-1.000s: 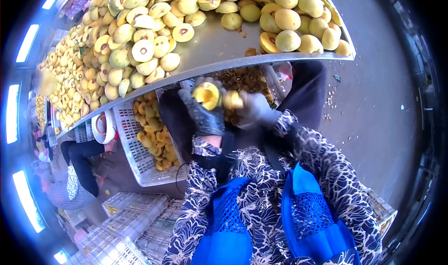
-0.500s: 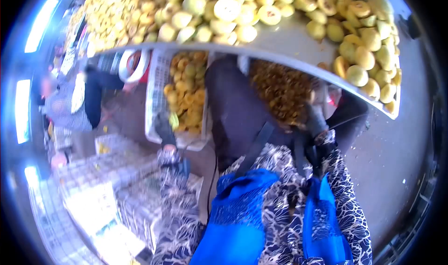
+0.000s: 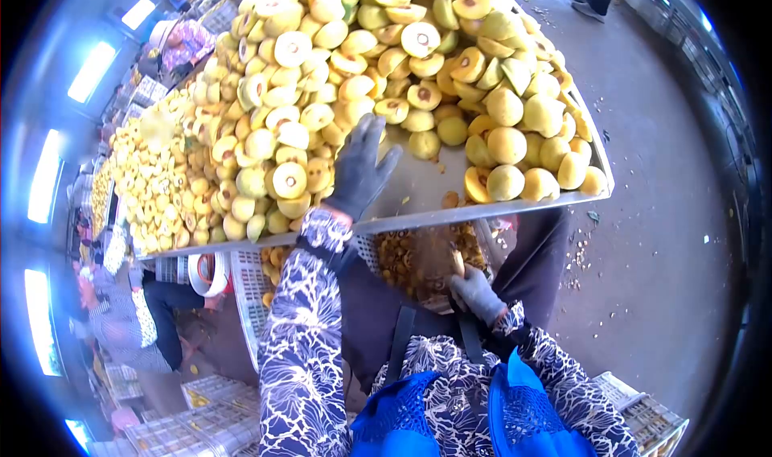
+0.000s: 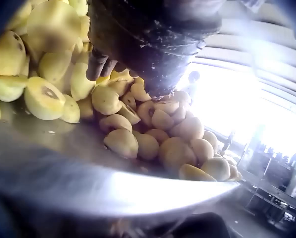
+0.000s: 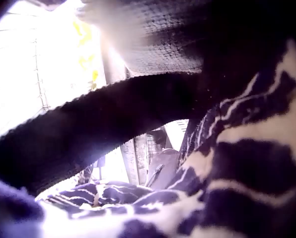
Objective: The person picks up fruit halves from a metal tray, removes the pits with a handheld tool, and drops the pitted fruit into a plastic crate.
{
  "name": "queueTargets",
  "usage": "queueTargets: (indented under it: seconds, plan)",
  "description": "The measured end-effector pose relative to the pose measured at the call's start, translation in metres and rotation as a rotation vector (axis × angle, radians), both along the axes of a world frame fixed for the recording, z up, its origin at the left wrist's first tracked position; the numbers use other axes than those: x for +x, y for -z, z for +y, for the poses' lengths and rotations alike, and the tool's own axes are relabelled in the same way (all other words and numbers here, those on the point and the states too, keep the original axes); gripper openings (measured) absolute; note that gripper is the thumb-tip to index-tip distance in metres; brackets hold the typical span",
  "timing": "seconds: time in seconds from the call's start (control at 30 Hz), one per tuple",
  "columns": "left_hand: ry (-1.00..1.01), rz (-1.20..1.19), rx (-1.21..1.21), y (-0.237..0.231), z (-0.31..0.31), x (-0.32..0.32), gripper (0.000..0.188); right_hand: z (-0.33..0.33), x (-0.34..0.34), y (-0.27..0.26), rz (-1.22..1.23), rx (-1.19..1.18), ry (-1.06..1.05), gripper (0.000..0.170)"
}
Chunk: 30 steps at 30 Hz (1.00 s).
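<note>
In the head view, my gloved left hand (image 3: 360,171) reaches over the metal table's edge, its fingers extended at the heap of halved yellow fruit (image 3: 291,180); nothing shows held in it. The left wrist view has the dark glove (image 4: 143,42) above fruit halves (image 4: 44,98), some with brown centres. Low between the knees, my grey-gloved right hand (image 3: 480,296) curls round a small pale-handled tool (image 3: 458,262), whose far end is blurred. Only dark sleeve and knitted glove (image 5: 163,42) fill most of the right wrist view.
Beneath the table's metal rim (image 3: 418,219) sits a container of brown pieces (image 3: 398,262). A white crate (image 3: 246,300) with fruit stands left of the knees. Another person (image 3: 121,320) sits further left, near a white bucket (image 3: 208,273). Stacked crates (image 3: 189,425) lie lower left.
My left hand has moved from the left crate, where a yellow piece was at its fingers, up to the heap. The head view has shifted, showing more of the table.
</note>
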State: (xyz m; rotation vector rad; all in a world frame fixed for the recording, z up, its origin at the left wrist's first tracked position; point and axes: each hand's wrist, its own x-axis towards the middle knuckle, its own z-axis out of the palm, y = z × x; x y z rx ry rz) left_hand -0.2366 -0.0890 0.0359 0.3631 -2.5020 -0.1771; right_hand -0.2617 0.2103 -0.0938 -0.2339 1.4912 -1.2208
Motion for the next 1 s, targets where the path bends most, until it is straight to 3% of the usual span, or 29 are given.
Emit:
queueTargets:
  seconds: [0.13, 0.23, 0.3, 0.37, 0.43, 0.5, 0.53, 0.63, 0.67, 0.7, 0.83, 0.87, 0.9, 1.0]
  plan:
    - [-0.192, -0.308, -0.162, 0.008, -0.021, -0.068, 0.057, 0.000, -0.003, -0.003, -0.039, -0.017, 0.012, 0.017]
    - [-0.158, -0.340, -0.234, 0.025, -0.037, -0.082, 0.054, 0.003, 0.000, 0.004, -0.005, -0.129, 0.042, 0.023]
    - [-0.205, -0.271, -0.189, 0.033, -0.032, -0.075, 0.045, 0.005, -0.002, 0.013, -0.023, -0.084, 0.001, 0.030]
    - [-0.057, -0.146, -0.017, 0.063, -0.045, -0.052, 0.036, 0.004, -0.002, 0.022, 0.015, -0.065, -0.041, 0.034]
    - [0.061, -0.204, 0.057, 0.037, -0.015, -0.020, 0.031, 0.003, -0.004, 0.002, 0.050, -0.038, -0.060, 0.034]
    - [0.203, -0.285, 0.255, 0.035, -0.010, 0.002, 0.031, 0.003, 0.001, 0.022, 0.109, -0.077, -0.046, 0.034]
    - [0.237, -0.224, 0.240, 0.042, -0.010, 0.009, 0.035, 0.003, -0.001, 0.006, 0.110, -0.040, -0.043, 0.034]
    - [0.187, -0.183, 0.315, 0.055, -0.022, 0.008, 0.031, 0.007, -0.003, -0.012, 0.057, -0.032, -0.049, 0.028]
    - [0.230, -0.245, 0.601, 0.039, -0.016, 0.001, 0.028, 0.007, -0.003, -0.015, 0.063, -0.043, -0.057, 0.027]
    - [0.289, -0.236, 0.583, 0.044, -0.019, -0.005, 0.027, 0.007, -0.003, -0.017, 0.067, -0.057, -0.068, 0.026]
    - [0.196, -0.157, 0.620, 0.071, -0.020, -0.025, 0.027, 0.010, -0.001, -0.009, 0.216, -0.073, -0.140, 0.028]
    - [0.245, -0.078, 0.721, 0.068, -0.019, -0.022, 0.027, 0.011, -0.005, -0.026, 0.205, -0.042, -0.174, 0.029]
    - [0.296, -0.004, 0.835, 0.053, -0.007, -0.020, 0.027, 0.012, -0.006, -0.031, 0.430, -0.135, -0.172, 0.028]
    - [0.280, -0.051, 1.025, -0.004, 0.035, 0.009, 0.044, 0.006, -0.024, -0.044, 0.668, -0.437, 0.030, 0.023]
